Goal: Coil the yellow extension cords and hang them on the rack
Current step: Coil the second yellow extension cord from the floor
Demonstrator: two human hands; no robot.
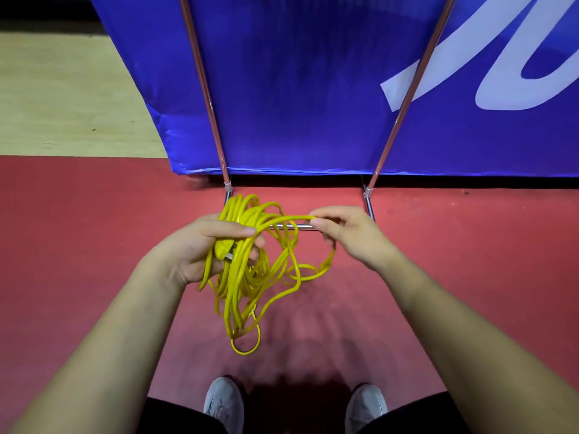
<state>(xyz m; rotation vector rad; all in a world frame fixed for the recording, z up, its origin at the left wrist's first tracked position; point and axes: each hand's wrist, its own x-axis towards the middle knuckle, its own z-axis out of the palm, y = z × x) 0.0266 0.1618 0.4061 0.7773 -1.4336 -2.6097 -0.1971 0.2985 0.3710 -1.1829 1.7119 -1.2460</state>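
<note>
**Cord (247,277) bundled in front of the rack (205,89)**

Left hand (203,245) is gripping the cord's loose bundle of loops, which is hanging above the red floor (94,230). Right hand (347,236) is pinching one strand leading off the bundle. The rack's metal frame is standing just behind, against a blue banner (297,89).

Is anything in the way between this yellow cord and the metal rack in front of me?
Nothing visible. The yellow extension cord, gripped by the left hand and pinched by the right hand, hangs just before the rack, whose top is out of view.
</note>
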